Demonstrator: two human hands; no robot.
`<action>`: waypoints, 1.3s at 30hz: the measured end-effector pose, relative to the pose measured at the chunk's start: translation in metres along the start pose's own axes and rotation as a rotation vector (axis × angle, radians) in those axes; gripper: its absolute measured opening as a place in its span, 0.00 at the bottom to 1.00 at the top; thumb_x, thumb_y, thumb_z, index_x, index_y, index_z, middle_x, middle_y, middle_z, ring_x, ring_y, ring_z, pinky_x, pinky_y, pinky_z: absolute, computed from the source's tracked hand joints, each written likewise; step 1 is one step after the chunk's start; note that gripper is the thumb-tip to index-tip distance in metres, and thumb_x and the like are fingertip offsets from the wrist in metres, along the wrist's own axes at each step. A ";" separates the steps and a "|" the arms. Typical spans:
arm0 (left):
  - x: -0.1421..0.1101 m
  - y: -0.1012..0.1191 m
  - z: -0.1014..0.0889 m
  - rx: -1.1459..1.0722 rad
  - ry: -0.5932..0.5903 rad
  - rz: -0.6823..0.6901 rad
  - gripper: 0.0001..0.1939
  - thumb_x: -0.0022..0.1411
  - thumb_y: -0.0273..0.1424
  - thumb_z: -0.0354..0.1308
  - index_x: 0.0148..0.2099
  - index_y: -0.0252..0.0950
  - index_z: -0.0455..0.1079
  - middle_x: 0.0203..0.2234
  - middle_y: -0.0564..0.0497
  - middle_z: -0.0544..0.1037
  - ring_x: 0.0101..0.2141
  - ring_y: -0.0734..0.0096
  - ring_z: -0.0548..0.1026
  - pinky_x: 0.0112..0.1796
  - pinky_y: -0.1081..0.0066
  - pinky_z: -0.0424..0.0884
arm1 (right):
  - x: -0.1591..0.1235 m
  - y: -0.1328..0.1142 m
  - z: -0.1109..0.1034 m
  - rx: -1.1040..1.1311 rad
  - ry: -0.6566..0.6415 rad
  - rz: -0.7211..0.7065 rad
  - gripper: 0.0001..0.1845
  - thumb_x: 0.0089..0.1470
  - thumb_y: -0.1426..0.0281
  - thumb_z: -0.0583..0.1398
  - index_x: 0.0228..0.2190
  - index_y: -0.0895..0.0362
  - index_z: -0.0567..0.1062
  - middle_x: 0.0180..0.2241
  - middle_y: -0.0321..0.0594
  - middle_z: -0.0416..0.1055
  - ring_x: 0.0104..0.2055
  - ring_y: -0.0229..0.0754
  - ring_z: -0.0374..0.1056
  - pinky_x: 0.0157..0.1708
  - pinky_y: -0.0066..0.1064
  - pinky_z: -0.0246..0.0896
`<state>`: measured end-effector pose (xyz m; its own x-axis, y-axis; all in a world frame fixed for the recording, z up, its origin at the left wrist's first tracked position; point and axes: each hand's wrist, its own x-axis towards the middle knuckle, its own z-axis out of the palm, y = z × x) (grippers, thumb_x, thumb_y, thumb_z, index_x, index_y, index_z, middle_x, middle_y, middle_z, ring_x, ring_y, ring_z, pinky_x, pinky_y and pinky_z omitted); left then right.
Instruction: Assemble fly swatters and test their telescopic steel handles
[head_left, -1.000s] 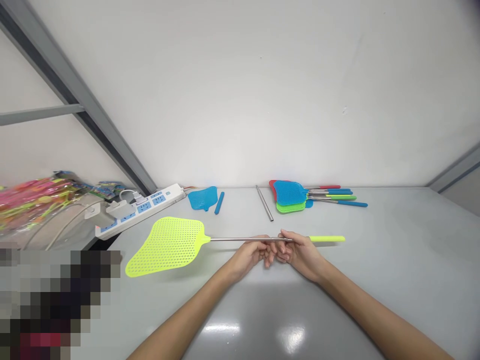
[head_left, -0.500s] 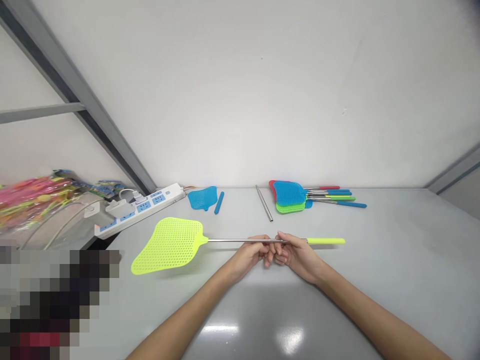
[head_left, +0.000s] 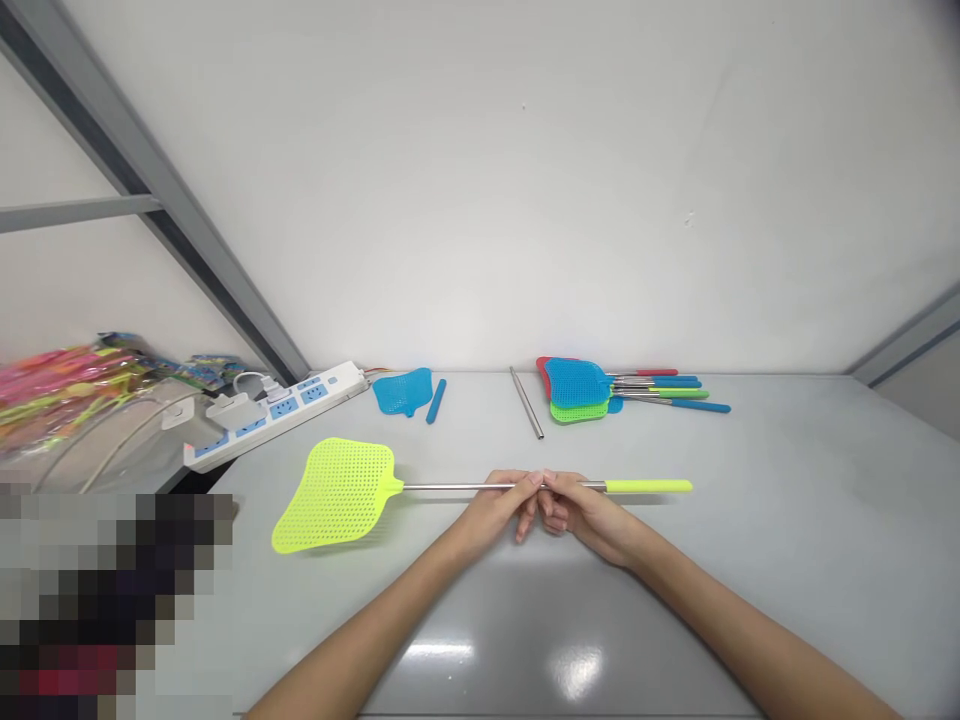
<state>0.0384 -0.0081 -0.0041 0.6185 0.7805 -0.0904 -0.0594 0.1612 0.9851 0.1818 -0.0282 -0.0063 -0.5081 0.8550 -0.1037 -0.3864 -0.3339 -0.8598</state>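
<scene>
- Lengthwise, the yellow swatter point(head_left: 337, 497) is held over the worktop point(head_left: 795, 490), roughly parallel to its back edge.
- Its shaft point(head_left: 442, 487) is pinched by left grip point(head_left: 495, 507) and right grip point(head_left: 592, 505).
- Handle point(head_left: 649, 487) is nearest right grip.

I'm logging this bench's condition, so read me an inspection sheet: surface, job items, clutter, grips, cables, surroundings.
Surface: glossy grey tabletop.
Job items: yellow-green flyswatter, held crosswise.
Clutter: blue flyswatter head, blue handle, metal rod, pile of flyswatters along the back.
Grips: left grip and right grip closed on the metal shaft.
Cables: white cable near the power strip, left side.
Surroundings: plain wall behind, grey frame, bagged colourful pieces; lower-left corner pixelated.
</scene>
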 end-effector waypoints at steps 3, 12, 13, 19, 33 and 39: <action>-0.001 -0.001 0.001 0.029 0.011 -0.046 0.21 0.56 0.43 0.43 0.24 0.31 0.65 0.08 0.58 0.59 0.09 0.83 0.55 0.14 0.78 0.52 | 0.001 0.002 -0.001 0.005 -0.011 0.018 0.19 0.51 0.60 0.50 0.17 0.60 0.64 0.17 0.33 0.54 0.18 0.31 0.47 0.21 0.27 0.40; 0.002 -0.005 0.004 -0.164 0.004 -0.096 0.21 0.56 0.37 0.41 0.16 0.32 0.58 0.05 0.56 0.60 0.08 0.81 0.57 0.14 0.77 0.56 | 0.003 0.001 -0.001 0.065 0.022 0.050 0.19 0.50 0.63 0.51 0.13 0.59 0.59 0.13 0.30 0.47 0.17 0.31 0.47 0.22 0.28 0.42; 0.002 -0.005 0.005 -0.179 0.010 -0.109 0.20 0.56 0.36 0.41 0.16 0.33 0.56 0.05 0.56 0.60 0.08 0.81 0.57 0.14 0.77 0.56 | 0.004 0.002 -0.001 0.072 0.042 0.051 0.19 0.49 0.64 0.51 0.13 0.59 0.59 0.13 0.29 0.45 0.17 0.31 0.47 0.22 0.28 0.42; -0.003 -0.001 0.008 -0.235 0.025 -0.180 0.18 0.55 0.37 0.42 0.16 0.36 0.49 0.04 0.58 0.59 0.08 0.79 0.57 0.14 0.77 0.55 | 0.004 0.002 -0.004 0.051 0.051 0.060 0.18 0.48 0.65 0.52 0.12 0.58 0.56 0.13 0.29 0.45 0.17 0.31 0.46 0.22 0.28 0.42; -0.007 0.013 0.000 -0.201 -0.010 -0.216 0.18 0.55 0.35 0.42 0.15 0.36 0.48 0.03 0.58 0.57 0.07 0.78 0.57 0.14 0.76 0.54 | 0.004 -0.007 -0.007 0.010 0.084 0.053 0.18 0.48 0.69 0.51 0.12 0.57 0.53 0.12 0.28 0.43 0.15 0.29 0.38 0.19 0.29 0.36; -0.006 0.018 -0.003 -0.192 -0.014 -0.216 0.18 0.55 0.35 0.42 0.16 0.36 0.49 0.03 0.58 0.56 0.08 0.78 0.57 0.14 0.76 0.54 | 0.004 -0.011 -0.008 -0.020 0.108 0.039 0.18 0.48 0.70 0.51 0.11 0.58 0.54 0.12 0.28 0.44 0.15 0.29 0.39 0.19 0.29 0.35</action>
<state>0.0308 -0.0082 0.0135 0.6437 0.7073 -0.2921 -0.0713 0.4355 0.8974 0.1901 -0.0183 -0.0014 -0.4362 0.8797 -0.1895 -0.3517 -0.3605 -0.8639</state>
